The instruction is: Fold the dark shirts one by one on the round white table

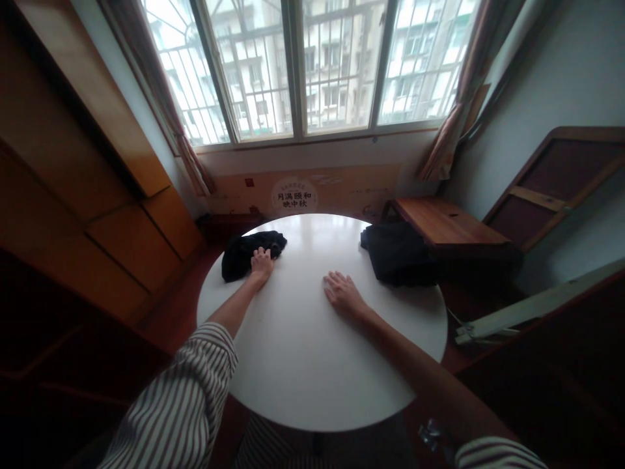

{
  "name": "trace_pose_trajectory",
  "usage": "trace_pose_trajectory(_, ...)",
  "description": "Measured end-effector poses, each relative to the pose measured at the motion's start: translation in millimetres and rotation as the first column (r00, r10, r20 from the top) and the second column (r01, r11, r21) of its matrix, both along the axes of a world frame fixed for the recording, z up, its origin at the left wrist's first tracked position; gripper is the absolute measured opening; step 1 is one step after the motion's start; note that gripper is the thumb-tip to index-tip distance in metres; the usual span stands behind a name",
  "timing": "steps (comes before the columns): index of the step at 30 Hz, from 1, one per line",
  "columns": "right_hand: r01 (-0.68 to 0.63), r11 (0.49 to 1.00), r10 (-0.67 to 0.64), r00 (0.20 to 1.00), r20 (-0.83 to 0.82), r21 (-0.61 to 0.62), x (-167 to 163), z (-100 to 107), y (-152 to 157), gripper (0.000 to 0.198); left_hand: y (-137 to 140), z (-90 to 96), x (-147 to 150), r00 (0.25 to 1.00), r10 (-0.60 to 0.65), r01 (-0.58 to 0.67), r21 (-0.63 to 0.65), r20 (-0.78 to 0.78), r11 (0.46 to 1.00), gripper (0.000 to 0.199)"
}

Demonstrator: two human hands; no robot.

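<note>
A crumpled black garment (239, 255) lies at the left of the round white table (288, 365). My left hand (262, 262) is at its right edge, its fingers curled over the dark fabric and closed on it. My right hand (343, 294) rests palm down on the bare tabletop, right of the middle, fingers stretched out and holding nothing. Beyond it to the right sits a folded black cloth (401, 254), which reaches the table's right edge. The hand does not touch this pile. What kind of garment each one is, I cannot tell.
Behind the table are a printed banner (342, 185) and a barred window (336, 71). A wooden bench (449, 221) stands at the right, with a pale plank (527, 309) nearer me. Wooden cabinets (122, 234) line the left side.
</note>
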State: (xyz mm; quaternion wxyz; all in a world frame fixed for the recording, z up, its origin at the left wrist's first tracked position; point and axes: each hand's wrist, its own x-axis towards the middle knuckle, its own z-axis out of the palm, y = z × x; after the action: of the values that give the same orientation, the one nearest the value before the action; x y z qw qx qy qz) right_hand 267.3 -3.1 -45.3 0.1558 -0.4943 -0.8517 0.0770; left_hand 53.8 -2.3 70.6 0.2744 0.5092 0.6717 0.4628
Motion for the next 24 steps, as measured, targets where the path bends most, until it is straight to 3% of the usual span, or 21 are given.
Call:
trace_pose_trajectory(3,0.004,1.0,-0.004,0.997,-0.081,-0.005,2,-4,2,0.051,8,0.5,-16,1.0,0.019,-0.017,0.071,-0.025,0.997,0.029)
trace_pose_trajectory(6,-0.024,0.999,0.034,0.965,-0.26,0.04,5,-7,3,0.081,16,5.8,-22,0.999,-0.019,0.027,0.19,-0.044,0.981,0.016)
trace_pose_trajectory(9,-0.076,0.989,0.129,0.868,-0.48,0.129,8,-8,5,0.117,13,17.4,-16,0.98,-0.187,0.155,0.342,0.064,0.927,0.031)
trace_pose_trajectory(11,-0.089,0.986,0.155,0.796,-0.585,0.139,10,-7,6,0.126,6,24.5,-9,0.912,-0.346,0.259,0.346,0.221,0.902,0.041)
trace_pose_trajectory(14,-0.103,0.991,0.134,0.746,-0.652,0.086,15,-4,7,0.118,-2,24.3,0,0.774,-0.494,0.412,0.279,0.395,0.868,0.049)
trace_pose_trajectory(16,-0.095,0.994,0.105,0.746,-0.657,0.051,17,0,8,0.097,0,16.9,1,0.748,-0.507,0.427,0.276,0.427,0.861,0.049)
trace_pose_trajectory(18,-0.071,0.997,0.068,0.743,-0.666,0.023,19,4,8,0.074,7,10.3,-5,0.774,-0.442,0.323,0.318,0.453,0.891,0.047)
trace_pose_trajectory(20,-0.066,0.998,0.052,0.709,-0.704,0.007,19,9,7,0.058,17,11.8,-18,0.799,-0.31,0.11,0.383,0.515,0.917,0.047)
trace_pose_trajectory(22,-0.064,0.998,0.042,0.66,-0.75,-0.001,18,15,4,0.049,26,24.2,-35,0.787,-0.207,-0.092,0.442,0.581,0.892,0.05)
trace_pose_trajectory(24,-0.037,0.998,-0.015,0.625,-0.78,-0.048,17,21,0,0.046,32,43.3,-53,0.782,-0.172,-0.183,0.485,0.599,0.855,0.053)
